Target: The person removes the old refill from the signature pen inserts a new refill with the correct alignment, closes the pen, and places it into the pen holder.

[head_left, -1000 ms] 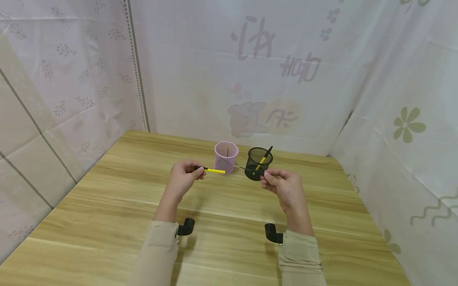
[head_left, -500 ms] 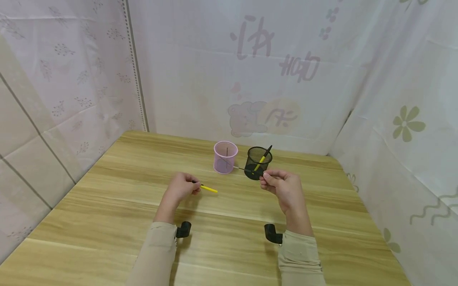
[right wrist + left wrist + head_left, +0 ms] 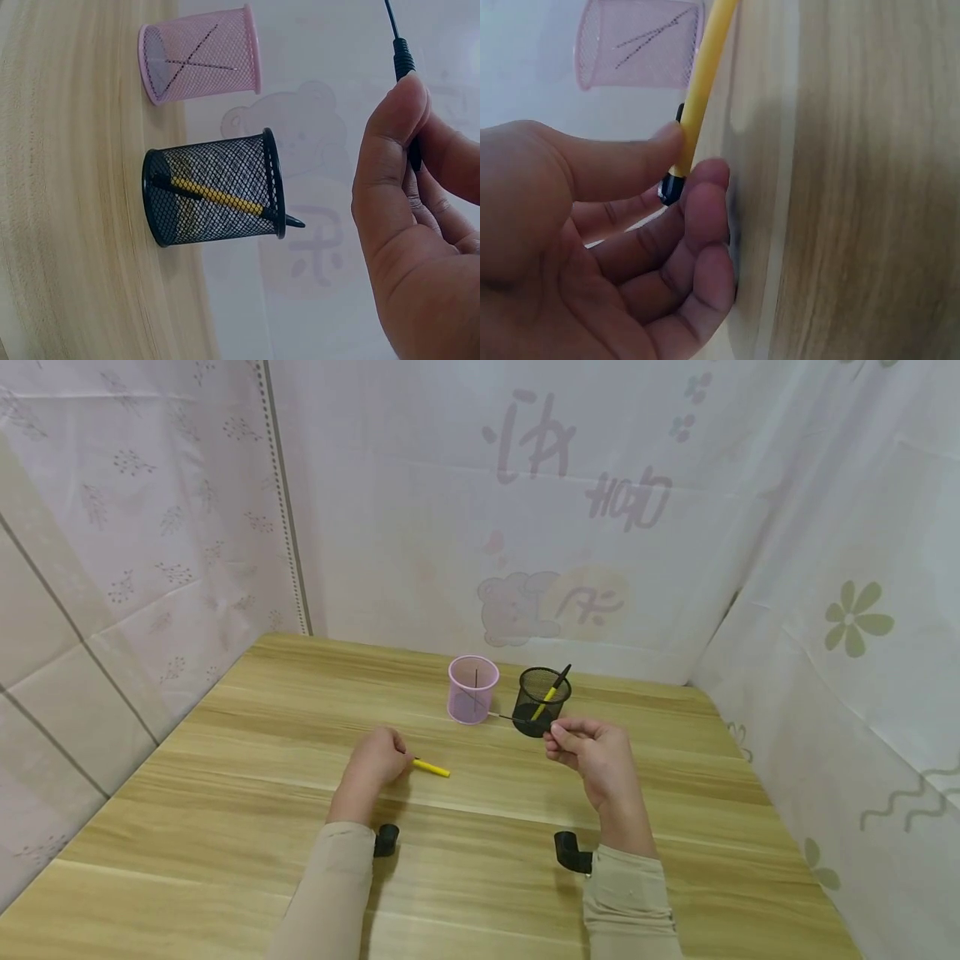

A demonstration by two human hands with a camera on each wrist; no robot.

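My left hand (image 3: 377,756) is low over the table, pinching a yellow pen (image 3: 431,767) by its black end between thumb and fingers. In the left wrist view the fingertips are right at the wood. My right hand (image 3: 592,747) is held higher, in front of the black mesh pen holder (image 3: 210,148). Its thumb and fingers pinch a thin tool (image 3: 403,60) with a ridged black handle and a slim shaft pointing left. Another yellow and black pen (image 3: 225,199) leans inside the black holder, its tip above the rim.
Left of the black holder stands a pink mesh pen holder (image 3: 472,692) with two thin dark sticks (image 3: 196,60) crossed inside. Printed cloth (image 3: 420,510) hangs behind and beside the wooden table (image 3: 225,760). Black camera mounts (image 3: 573,852) jut inward from both wrists.
My left hand has come down toward the table with the yellow pen and turned it slightly. My right hand keeps its place with the thin tool.
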